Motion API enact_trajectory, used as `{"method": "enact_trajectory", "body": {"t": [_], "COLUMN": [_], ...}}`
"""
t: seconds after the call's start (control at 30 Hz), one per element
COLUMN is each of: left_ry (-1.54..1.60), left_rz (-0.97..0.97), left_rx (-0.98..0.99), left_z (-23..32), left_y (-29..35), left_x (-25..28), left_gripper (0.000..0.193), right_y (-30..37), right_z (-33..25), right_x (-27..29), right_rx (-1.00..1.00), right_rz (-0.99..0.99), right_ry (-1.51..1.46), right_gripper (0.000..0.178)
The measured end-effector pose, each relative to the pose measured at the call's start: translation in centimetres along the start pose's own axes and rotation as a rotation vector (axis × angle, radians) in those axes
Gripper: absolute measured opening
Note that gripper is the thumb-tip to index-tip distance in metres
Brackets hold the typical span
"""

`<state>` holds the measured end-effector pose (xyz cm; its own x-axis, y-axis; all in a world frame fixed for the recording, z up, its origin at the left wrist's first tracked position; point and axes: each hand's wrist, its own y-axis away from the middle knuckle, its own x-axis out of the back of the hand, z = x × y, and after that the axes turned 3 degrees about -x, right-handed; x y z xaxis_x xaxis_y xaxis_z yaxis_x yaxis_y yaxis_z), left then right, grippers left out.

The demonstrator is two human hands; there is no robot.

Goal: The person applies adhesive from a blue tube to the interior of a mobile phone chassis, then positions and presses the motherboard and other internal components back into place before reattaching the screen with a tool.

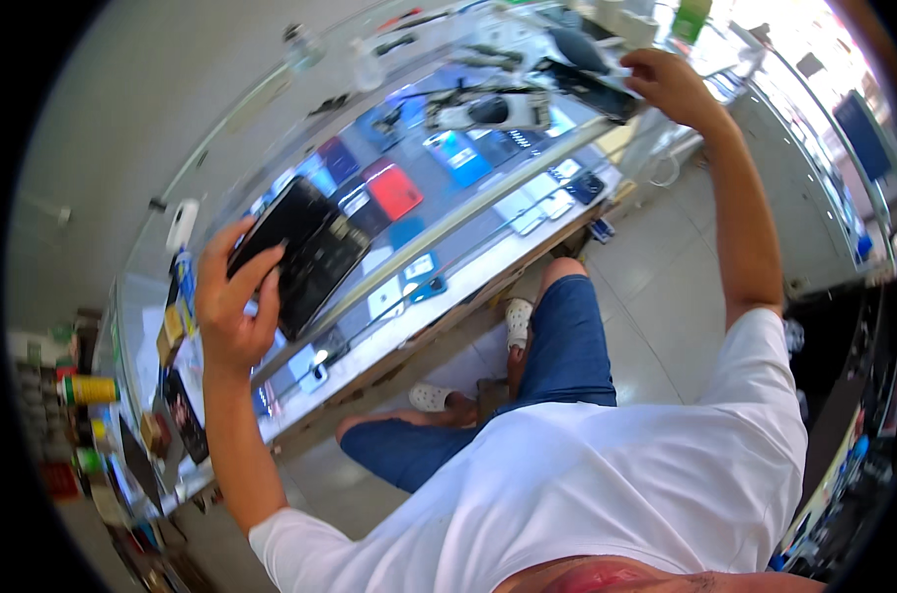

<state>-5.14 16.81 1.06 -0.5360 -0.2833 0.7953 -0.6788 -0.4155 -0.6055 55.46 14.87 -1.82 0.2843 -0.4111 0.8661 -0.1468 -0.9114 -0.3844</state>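
My left hand (241, 296) is closed around an opened black phone (322, 265), held tilted over the glass counter (439, 212). Bare inner parts show along the phone's right side. At the counter's far right end is my right hand (666, 87), its fingers bent together beside a dark flat phone-like panel (595, 91). What those fingertips hold, if anything, is too small to make out. Left of that panel, a pale tool-like piece with a black oval (490, 111) lies on the glass.
Several phones, among them a red one (393, 188) and a blue one (456, 158), lie under the glass. Clear bottles (302, 47) stand along the back. A yellow can (88, 389) is at the far left. Another display case (804, 168) stands on the right.
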Motion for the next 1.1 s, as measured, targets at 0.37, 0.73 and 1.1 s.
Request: {"method": "enact_trajectory", "body": {"t": [0.37,0.73,1.1], "left_ry": [0.017,0.010,0.034], "left_rz": [0.018,-0.021,-0.053], "left_rx": [-0.084,-0.121,-0.143], "left_z": [-1.4,-1.4,-0.5], "left_y": [0.8,1.1,0.3], "left_x": [0.2,0.3,0.7], "left_gripper": [0.027,0.030,0.026], "right_y": [-2.4,-1.4,3.5], "right_z": [2.9,2.3,4.8], "right_x": [1.8,3.4,12.5], "right_rx": [-0.010,-0.133,-0.016], "right_rz": [-0.223,-0.313,0.318], "right_ry": [0.244,0.015,0.026], "right_gripper": [0.050,0.049,0.037]}}
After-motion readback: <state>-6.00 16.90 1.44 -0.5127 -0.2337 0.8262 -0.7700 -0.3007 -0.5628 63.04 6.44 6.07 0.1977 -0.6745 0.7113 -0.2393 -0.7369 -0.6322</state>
